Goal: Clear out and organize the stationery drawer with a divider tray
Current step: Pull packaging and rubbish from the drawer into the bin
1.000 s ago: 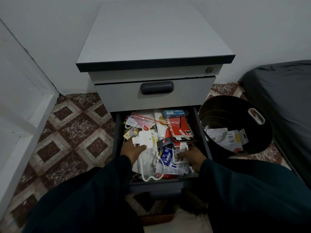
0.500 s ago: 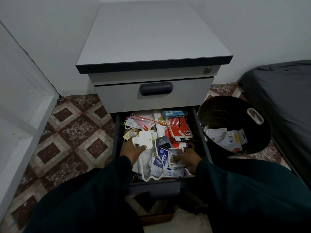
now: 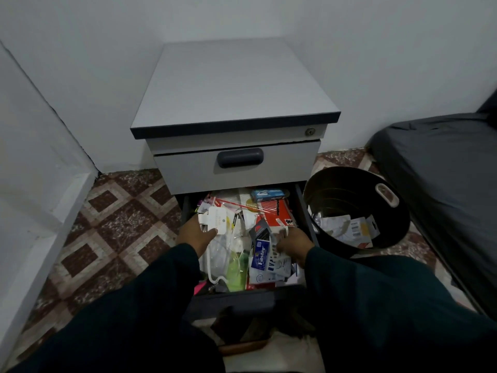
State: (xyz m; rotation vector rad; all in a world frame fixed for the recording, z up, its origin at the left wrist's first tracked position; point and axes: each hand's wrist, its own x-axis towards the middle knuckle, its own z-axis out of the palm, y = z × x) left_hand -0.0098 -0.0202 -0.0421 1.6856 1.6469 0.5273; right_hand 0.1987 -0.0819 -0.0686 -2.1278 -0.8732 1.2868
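Both hands are down in the open drawer (image 3: 305, 211), low in the grey cabinet (image 3: 234, 103) and crammed with packets: the left hand (image 3: 195, 235) pinches a white card (image 3: 219, 220) at the left side, the right hand (image 3: 293, 244) has fingers curled into the blue-and-white packets (image 3: 265, 258) near the front. Judgement: lift out small handfuls, top layer first, so the white cord (image 3: 215, 277) looped beneath does not drag other items out. Black bin (image 3: 387, 195) stands just right, already holding scraps; no divider tray in view, and sleeves hide the drawer's near corners.
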